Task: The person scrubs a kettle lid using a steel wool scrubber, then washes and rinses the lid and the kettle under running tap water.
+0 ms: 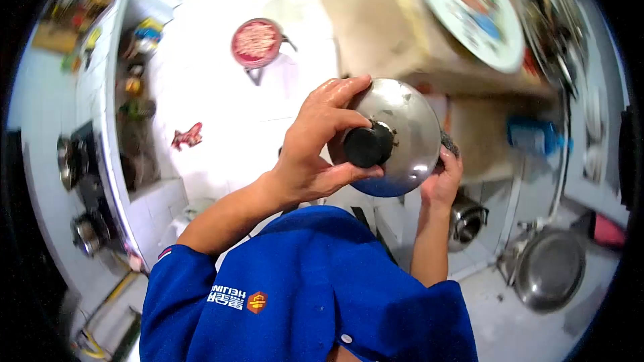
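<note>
My left hand (315, 131) grips a round, shiny metal pot lid (410, 124), its fingers spread from the rim to beside the black knob (367, 146). The lid is tilted up toward me, and small dark specks of dirt sit near the knob. At the lid's right edge, my right hand (444, 177) is closed on a dark grey, rough scouring pad (449, 142). Part of the pad and some right-hand fingers are hidden behind the lid.
A large patterned plate (500, 50) lies on the brown counter (365, 20). A blue bottle (533, 135) and a metal basin (550, 269) are to the right. On the white floor are a red stool (256, 43) and a crumpled reddish thing (188, 136). Pots (87, 233) stand at left.
</note>
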The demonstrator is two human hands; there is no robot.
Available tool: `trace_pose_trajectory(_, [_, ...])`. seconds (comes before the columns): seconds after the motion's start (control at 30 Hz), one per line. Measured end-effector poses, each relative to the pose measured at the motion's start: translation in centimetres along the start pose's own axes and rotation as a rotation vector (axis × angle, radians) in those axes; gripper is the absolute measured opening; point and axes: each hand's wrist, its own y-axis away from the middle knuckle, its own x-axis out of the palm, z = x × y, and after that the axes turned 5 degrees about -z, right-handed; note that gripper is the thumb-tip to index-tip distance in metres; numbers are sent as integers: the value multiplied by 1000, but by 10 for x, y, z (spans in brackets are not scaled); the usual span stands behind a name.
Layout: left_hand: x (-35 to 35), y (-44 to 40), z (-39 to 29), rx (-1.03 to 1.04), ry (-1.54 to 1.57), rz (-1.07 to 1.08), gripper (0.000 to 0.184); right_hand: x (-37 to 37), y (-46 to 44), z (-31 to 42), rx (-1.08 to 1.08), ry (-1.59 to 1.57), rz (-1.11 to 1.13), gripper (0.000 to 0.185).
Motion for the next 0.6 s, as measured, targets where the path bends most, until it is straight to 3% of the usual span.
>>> trace_pose_trajectory(0.13, [-122,11,4,-61,-228,-129,57,121,24,-60,96,26,185,39])
trace_pose_trajectory(0.47, [-373,74,46,-422,-714,-733,46,394,64,-198,391,169,850,40])
trace_pose_trajectory(0.6, [-466,99,85,-484,-743,-1001,50,502,96,-253,463,161,925,41])
